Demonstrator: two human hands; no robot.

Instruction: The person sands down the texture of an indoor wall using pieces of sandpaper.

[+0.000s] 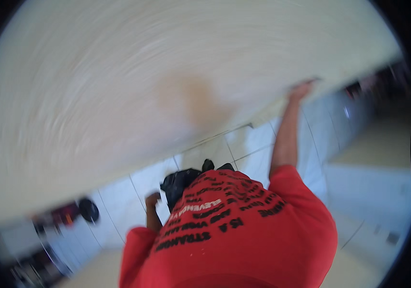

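The right hand (pixel 301 90) gripped the lower edge of a large pale panel (pixel 157 81), fingers curled onto it. The left hand (pixel 151 199) hung low in a loose fist near the waist, apparently holding nothing. One-handed, the grip could have slipped, and the panel might have swung or dropped onto the tiled floor (pixel 258 153). The panel, held overhead, was cream, faintly streaked, with a tan smudge; motion blur hid finer detail.
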